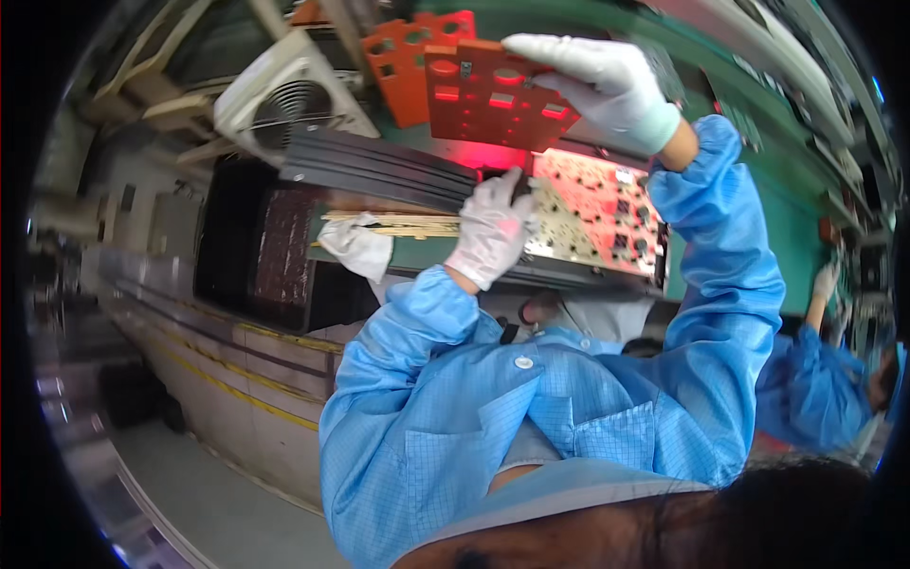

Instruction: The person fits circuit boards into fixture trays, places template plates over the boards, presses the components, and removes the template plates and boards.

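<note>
My right hand [611, 90], in a white glove, grips an orange-red board [474, 100] by its upper right corner, fingers straight along the top edge. The board has round and square cut-outs and stands tilted above a metal plate. My left hand [493, 228], also gloved in white, is at the left end of this pale plate [578, 213], which is studded with small dark pins and blocks. Its fingers are bent around a small black part [519, 185] that they mostly hide. Red light falls on the plate and the board.
A second orange-red board [403, 71] stands behind the first. Left are a dark grey rail [379, 166], a white fan [289, 100], thin wooden sticks [417, 225], a white cloth [358, 245] and a black bin [251, 247]. A co-worker in blue [820, 384] is at the right.
</note>
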